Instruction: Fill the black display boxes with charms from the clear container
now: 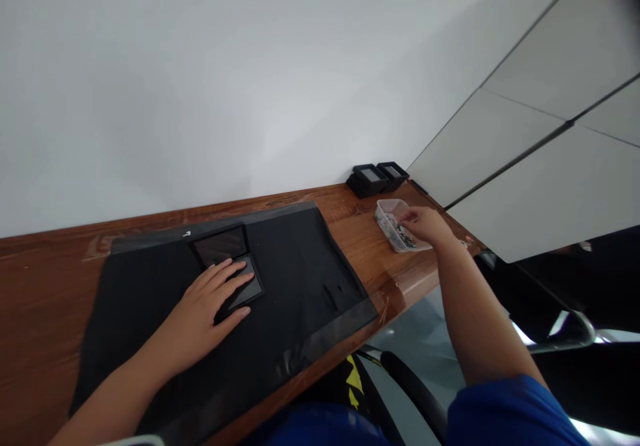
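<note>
Pressing flat on a small black tray [250, 291], my left hand [203, 316] lies with fingers spread, gripping nothing. The tray sits on a black mat [300, 266] covering the wooden table [45, 286]. My right hand [424, 225] dips into a clear plastic box [387, 214] of small parts near the table's far right end, fingers bunched. I cannot tell whether they pinch anything. Two black bins [376, 178] stand just behind the box.
</note>
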Demonstrator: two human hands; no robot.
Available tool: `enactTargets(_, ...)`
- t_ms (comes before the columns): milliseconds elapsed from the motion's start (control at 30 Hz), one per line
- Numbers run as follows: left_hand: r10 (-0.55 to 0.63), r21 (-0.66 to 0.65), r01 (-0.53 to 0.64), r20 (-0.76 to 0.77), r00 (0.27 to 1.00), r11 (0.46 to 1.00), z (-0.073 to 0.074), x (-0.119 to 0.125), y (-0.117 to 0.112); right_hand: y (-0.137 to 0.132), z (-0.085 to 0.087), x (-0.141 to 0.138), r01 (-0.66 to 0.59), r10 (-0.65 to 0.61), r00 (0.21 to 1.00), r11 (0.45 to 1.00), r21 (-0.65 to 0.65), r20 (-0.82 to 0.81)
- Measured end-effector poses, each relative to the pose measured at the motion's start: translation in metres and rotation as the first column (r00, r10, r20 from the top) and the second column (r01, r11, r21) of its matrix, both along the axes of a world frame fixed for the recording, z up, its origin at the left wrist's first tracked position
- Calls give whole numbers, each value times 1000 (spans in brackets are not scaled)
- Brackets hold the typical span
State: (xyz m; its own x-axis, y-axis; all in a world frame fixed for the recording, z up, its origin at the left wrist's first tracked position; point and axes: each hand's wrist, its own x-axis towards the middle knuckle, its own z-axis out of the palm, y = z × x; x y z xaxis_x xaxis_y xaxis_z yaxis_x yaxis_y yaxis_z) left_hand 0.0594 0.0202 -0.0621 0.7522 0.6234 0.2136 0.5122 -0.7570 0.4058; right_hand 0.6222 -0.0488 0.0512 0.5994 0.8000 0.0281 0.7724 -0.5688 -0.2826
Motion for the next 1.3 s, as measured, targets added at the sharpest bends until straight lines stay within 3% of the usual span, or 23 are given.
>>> enactTargets(133, -3, 10, 3, 11, 1000, 1000, 1, 1, 0, -5, 10, -2, 77, -57, 992, 980, 182, -111)
enactTargets(267, -4, -1, 4, -1, 1000, 1000, 1, 0, 0, -4, 17, -16, 183, -60, 946, 911, 371, -318)
enactTargets(400, 5, -12, -5, 8, 1000, 1000, 1, 1, 0, 4, 22, -42, 270, 76, 837, 804, 529, -542)
enactTargets(500, 27, -23, -26, 32, 999, 999, 3, 3, -1, 13, 22, -78, 295, 252, 678, 767, 570, -690)
enactTargets(600, 51, -25, -49, 85, 995, 998, 8, 7, -5, 20, 13, -138, 247, 406, 444, 802, 545, -799)
enactTargets(700, 68, -8, -67, 157, 985, 998, 14, 11, -11, 25, -6, -212, 138, 471, 186, 856, 498, -862)
enactTargets(833, 70, 30, -81, 266, 961, 996, 25, 16, -16, 37, -34, -297, -37, 416, -100, 906, 422, -904)
enactTargets(933, 136, 64, -173, 383, 914, 983, 33, 17, -17, 51, -44, -333, -125, 336, -320, 912, 391, -886)
enactTargets(1000, 199, 64, -259, 472, 859, 964, 38, 17, -17, 60, -47, -344, -142, 305, -388, 913, 384, -870)
enactTargets(1100, 240, 84, -340, 555, 797, 936, 44, 16, -15, 68, -52, -352, -168, 258, -428, 919, 357, -866)
enactTargets(1300, 197, 123, -317, 563, 803, 940, 47, 16, -13, 62, -62, -353, -171, 196, -450, 939, 299, -872)
